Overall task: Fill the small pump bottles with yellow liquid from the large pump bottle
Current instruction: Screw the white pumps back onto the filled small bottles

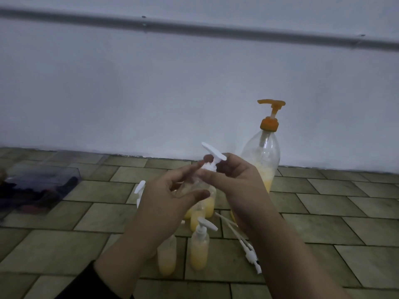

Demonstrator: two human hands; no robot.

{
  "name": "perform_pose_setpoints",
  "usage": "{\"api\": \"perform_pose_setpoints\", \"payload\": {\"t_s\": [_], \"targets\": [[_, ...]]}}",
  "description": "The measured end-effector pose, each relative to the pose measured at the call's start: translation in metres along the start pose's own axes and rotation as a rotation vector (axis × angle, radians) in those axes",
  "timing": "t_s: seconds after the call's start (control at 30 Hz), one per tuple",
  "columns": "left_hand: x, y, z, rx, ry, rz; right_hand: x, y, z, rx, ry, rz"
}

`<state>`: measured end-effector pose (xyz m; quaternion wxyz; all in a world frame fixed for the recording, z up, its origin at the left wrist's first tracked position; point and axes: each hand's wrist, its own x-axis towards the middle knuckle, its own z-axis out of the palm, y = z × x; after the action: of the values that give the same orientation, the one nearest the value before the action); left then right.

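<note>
Nearest the lens, two bare forearms, rising from the bottom edge toward mid-frame. Left hand (172,190) curled round a small clear bottle (192,186), thumb across its front, fingers behind; bottle held up off the floor, tilted slightly, apparently without liquid. Right hand (233,180) pinching the white pump head (212,157) at its collar, right on the bottle's neck, nozzle pointing up and left. Both grips narrow and occupied: left round the bottle body, right round the pump collar, hands nearly touching.

Below the hands, on the tiled floor (323,223), a cluster of small bottles with yellow liquid: one capped with a white pump (199,244), one without a visible cap (166,257) partly behind the left wrist, more filled bottles (207,205) directly under the held one. Another white pump top (140,187) peeking out left of the left hand. Loose pump heads with long tubes (244,242) lying flat, just right of the cluster.

Behind the right hand, upright against the wall (151,93), the large pump bottle (264,156) with orange pump, yellow liquid low inside. Far left, a clear plastic box (41,184) with dark contents, blurred.
</note>
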<state>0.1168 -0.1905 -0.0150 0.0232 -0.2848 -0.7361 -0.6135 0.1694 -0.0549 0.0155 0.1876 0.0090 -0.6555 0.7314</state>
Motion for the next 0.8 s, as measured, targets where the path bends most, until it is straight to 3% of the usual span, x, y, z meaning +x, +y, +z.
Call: {"api": "perform_pose_setpoints", "payload": {"t_s": [0.07, 0.2, 0.43, 0.53, 0.67, 0.8], "targets": [[-0.002, 0.001, 0.002, 0.031, -0.021, 0.011, 0.0, 0.002, 0.002, -0.096, 0.024, -0.014], [0.003, 0.001, -0.004, 0.026, 0.049, 0.01, 0.0, -0.005, -0.002, -0.025, -0.037, -0.01], [0.004, -0.005, 0.004, 0.072, 0.114, 0.057, 0.003, 0.005, 0.014, -0.261, 0.281, -0.11], [0.006, -0.01, 0.007, 0.088, 0.148, 0.063, 0.004, 0.009, 0.02, -0.297, 0.302, -0.115], [0.015, -0.018, -0.002, 0.13, 0.047, -0.006, 0.004, 0.008, 0.007, -0.402, 0.154, -0.001], [0.029, -0.029, -0.013, 0.201, -0.076, -0.124, -0.009, 0.006, -0.026, -0.43, 0.264, 0.012]]}}
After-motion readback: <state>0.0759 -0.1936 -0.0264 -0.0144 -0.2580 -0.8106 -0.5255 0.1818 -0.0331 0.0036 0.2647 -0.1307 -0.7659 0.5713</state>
